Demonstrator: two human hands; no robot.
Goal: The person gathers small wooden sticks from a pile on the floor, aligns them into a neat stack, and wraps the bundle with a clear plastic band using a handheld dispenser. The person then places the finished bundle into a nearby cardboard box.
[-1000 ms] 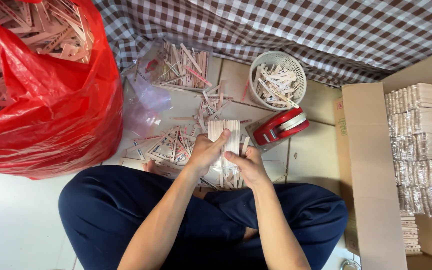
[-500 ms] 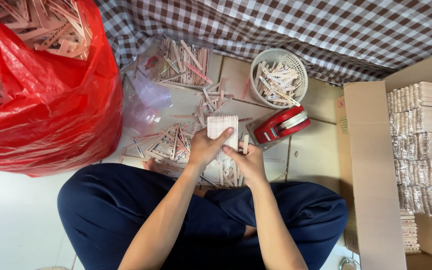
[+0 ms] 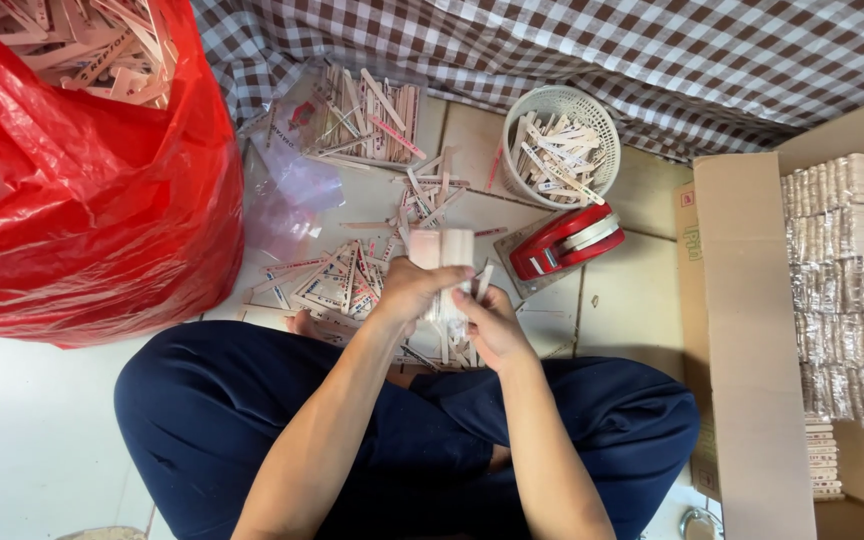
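Note:
My left hand [image 3: 410, 293] and my right hand [image 3: 490, 326] meet over my crossed legs and together grip an upright bundle of flat wooden sticks [image 3: 441, 250]. The bundle's pale top end stands above my fingers; its lower part is hidden behind them. Loose printed sticks [image 3: 330, 280] lie scattered on the tiled floor just beyond my hands.
A big red plastic bag [image 3: 102, 200] full of sticks fills the left. A clear bag of sticks [image 3: 362, 110] and a white basket [image 3: 562, 145] sit ahead. A red tape dispenser [image 3: 564, 241] lies right of my hands. A cardboard box [image 3: 742, 330] with wrapped bundles [image 3: 852, 270] stands at right.
The bundle has stayed between my hands; my fingers have shifted slightly along it and the hands have drawn a little closer to my body.

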